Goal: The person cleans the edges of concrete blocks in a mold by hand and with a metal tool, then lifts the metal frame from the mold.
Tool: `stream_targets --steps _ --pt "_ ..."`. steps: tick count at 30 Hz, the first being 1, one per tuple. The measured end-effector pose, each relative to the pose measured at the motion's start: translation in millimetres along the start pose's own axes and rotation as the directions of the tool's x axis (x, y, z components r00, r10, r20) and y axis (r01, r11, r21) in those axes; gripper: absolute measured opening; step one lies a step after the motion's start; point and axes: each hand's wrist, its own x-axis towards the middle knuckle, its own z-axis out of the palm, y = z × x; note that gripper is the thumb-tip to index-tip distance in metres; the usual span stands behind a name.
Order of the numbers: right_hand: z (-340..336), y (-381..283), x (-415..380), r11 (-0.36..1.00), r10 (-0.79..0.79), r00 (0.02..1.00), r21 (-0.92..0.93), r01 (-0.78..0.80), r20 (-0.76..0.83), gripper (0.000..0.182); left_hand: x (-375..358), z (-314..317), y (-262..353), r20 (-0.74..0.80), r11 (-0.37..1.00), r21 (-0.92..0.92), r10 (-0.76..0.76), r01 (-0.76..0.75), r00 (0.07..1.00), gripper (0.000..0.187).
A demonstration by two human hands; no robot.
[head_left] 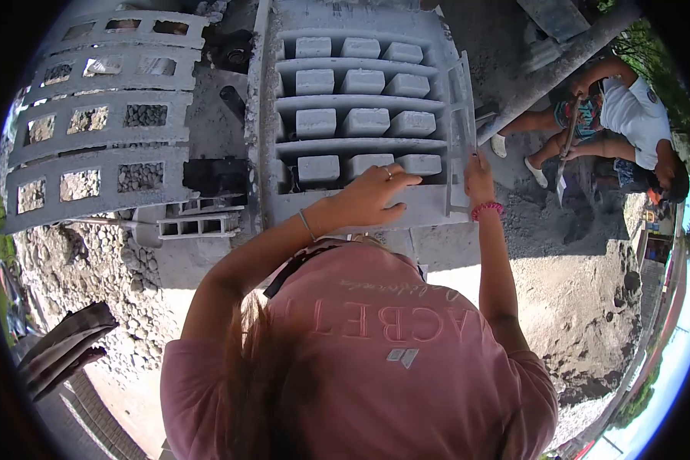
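A concrete block mould [360,142] lies in front of me, with rows of pale square blocks [366,121] between its long grey dividers. My left hand [368,195], with a ring on one finger, reaches over the nearest row. Its fingers are stretched out and overlap the middle block [370,163] there. On the right, my right hand [479,182] is closed at a long metal side bar [458,146] of the mould. A pink bracelet circles that wrist.
A metal grid [103,146] with square openings stands at left, beside a small hollow block form [199,225]. Stones [92,261] lie below it. At right, a person [629,115] works with a shovel [567,149] by a heap of grey sand [560,218]. A thick pole [560,73] slants overhead.
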Motion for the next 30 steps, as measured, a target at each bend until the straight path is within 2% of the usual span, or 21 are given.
stream_targets --steps 2,4,5,8,9,12,14,15,16,17,19,20,21,23,25,28,29,30 --pt "-2.4 2.2 21.5 0.998 0.060 0.996 -0.029 -0.059 0.062 0.031 -21.5 -36.6 2.0 -0.108 0.965 -0.231 -0.152 0.124 0.982 0.036" --pt "2.8 8.2 36.4 0.982 0.096 0.978 0.142 -0.124 0.183 0.027 -50.4 -59.6 -3.1 -0.276 0.943 -0.275 -0.265 0.189 0.924 0.033" --pt "6.0 12.5 41.4 0.961 0.108 0.963 0.223 -0.166 0.248 0.026 -63.8 -73.3 -0.7 -0.305 0.921 -0.289 -0.346 0.259 0.887 0.031" --pt "44.1 26.7 42.5 0.933 0.211 0.977 0.288 -0.213 0.041 0.021 -98.0 -92.6 8.6 -0.453 0.860 -0.343 -0.504 0.378 0.736 0.028" --pt "57.0 24.1 39.3 0.952 0.182 0.980 0.236 -0.197 0.084 0.021 -106.6 -94.7 11.0 -0.506 0.842 -0.362 -0.539 0.401 0.674 0.027" --pt "103.5 15.2 20.1 0.988 0.104 0.974 0.089 -0.124 0.201 0.024 -127.4 -87.6 8.3 -0.512 0.783 -0.481 -0.616 0.395 0.598 0.026" --pt "152.6 4.9 9.1 1.000 0.004 0.970 0.016 -0.008 0.245 0.026 -127.2 -80.3 8.1 -0.500 0.761 -0.519 -0.640 0.389 0.584 0.026" --pt "174.6 -1.2 2.2 0.999 0.052 0.944 -0.030 -0.045 0.327 0.030 -124.6 -76.3 8.5 -0.491 0.749 -0.540 -0.650 0.383 0.579 0.026" --pt "203.4 16.2 11.3 0.977 -0.136 0.933 -0.112 0.182 0.332 0.031 -120.1 -73.9 8.9 -0.483 0.751 -0.537 -0.647 0.384 0.590 0.025" --pt "230.8 19.0 7.3 0.957 -0.179 0.908 -0.148 0.251 0.379 0.031 -113.9 -72.9 8.6 -0.478 0.755 -0.533 -0.641 0.382 0.601 0.025" --pt "253.2 16.6 1.1 0.955 -0.187 0.884 -0.130 0.265 0.427 0.030 -104.0 -72.3 8.1 -0.478 0.775 -0.511 -0.616 0.373 0.626 0.024" --pt "255.7 14.0 0.0 0.975 -0.156 0.890 -0.080 0.209 0.428 0.029 -99.7 -72.7 7.3 -0.481 0.790 -0.493 -0.597 0.365 0.643 0.023" --pt "256.3 9.3 -1.6 0.988 -0.125 0.893 -0.029 0.152 0.431 0.029 -96.4 -73.5 6.6 -0.485 0.806 -0.473 -0.576 0.357 0.658 0.023" --pt "219.7 -14.6 -0.5 0.999 0.038 0.889 0.004 -0.045 0.457 0.023 -95.2 -74.5 7.1 -0.490 0.798 -0.503 -0.580 0.333 0.651 0.021" --pt "175.2 -6.7 28.6 1.000 0.019 0.928 -0.010 -0.017 0.371 0.023 -99.7 -79.5 7.3 -0.510 0.796 -0.499 -0.589 0.342 0.627 0.020" --pt "101.3 -3.7 71.5 0.996 0.016 0.999 -0.091 -0.012 0.047 0.024 -117.8 -83.5 9.7 -0.548 0.784 -0.480 -0.619 0.394 0.564 0.020" --pt "78.5 0.6 88.6 0.997 0.033 0.999 -0.076 -0.033 -0.003 0.026 -127.0 -84.2 10.3 -0.562 0.777 -0.485 -0.628 0.401 0.539 0.020" --pt "49.7 8.6 110.2 0.999 0.050 0.997 -0.012 -0.050 0.051 0.027 -135.1 -85.0 12.6 -0.574 0.769 -0.490 -0.639 0.410 0.512 0.019"
